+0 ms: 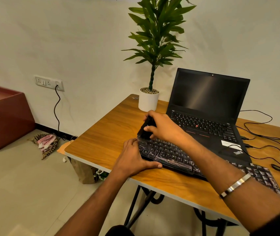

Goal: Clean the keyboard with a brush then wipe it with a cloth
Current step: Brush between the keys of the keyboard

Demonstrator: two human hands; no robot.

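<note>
A black external keyboard (171, 154) lies along the front of the wooden table (105, 133), in front of an open laptop. My right hand (163, 126) grips a black brush (145, 129) and holds its bristles down on the keyboard's far left corner. My left hand (132, 159) grips the keyboard's left end, thumb along the front edge and fingers curled over the top corner. A checked cloth (46, 143) lies crumpled on the floor by the wall, left of the table.
An open black laptop (205, 114) stands behind the keyboard, screen dark. A potted plant (148, 99) sits at the table's far left corner. Black cables (262, 133) trail over the right side. A dark red box (4, 114) stands on the floor at left.
</note>
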